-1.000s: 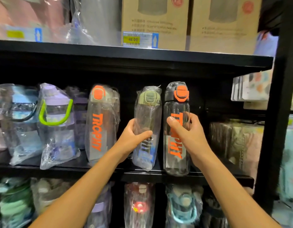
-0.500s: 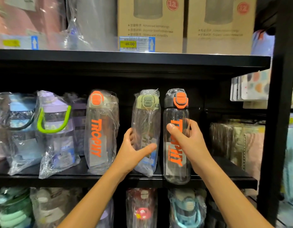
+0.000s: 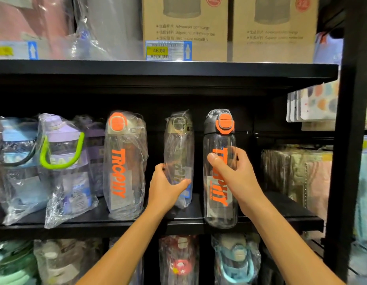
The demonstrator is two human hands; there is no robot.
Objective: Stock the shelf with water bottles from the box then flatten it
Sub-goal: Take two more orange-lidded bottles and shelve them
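My left hand [image 3: 166,187] grips a plastic-wrapped bottle with an olive-green lid [image 3: 179,145], which stands further back on the black middle shelf [image 3: 186,224]. My right hand [image 3: 233,175] holds a dark clear bottle with an orange latch and orange lettering [image 3: 219,210]; its base sits at the shelf's front edge. Left of them stands another wrapped bottle with an orange lid and orange lettering [image 3: 125,165]. The box is not in view.
Wrapped bottles with a lime-green handle [image 3: 61,157] and a blue lid [image 3: 16,153] fill the shelf's left end. Cardboard boxes [image 3: 184,23] and a price tag [image 3: 168,50] sit on the upper shelf. A black upright post [image 3: 351,140] stands at the right. More bottles fill the lower shelf [image 3: 178,262].
The green-lidded bottle in my left hand has moved deeper into the shelf and stands more upright. The orange-latched bottle in my right hand has stayed at the front edge.
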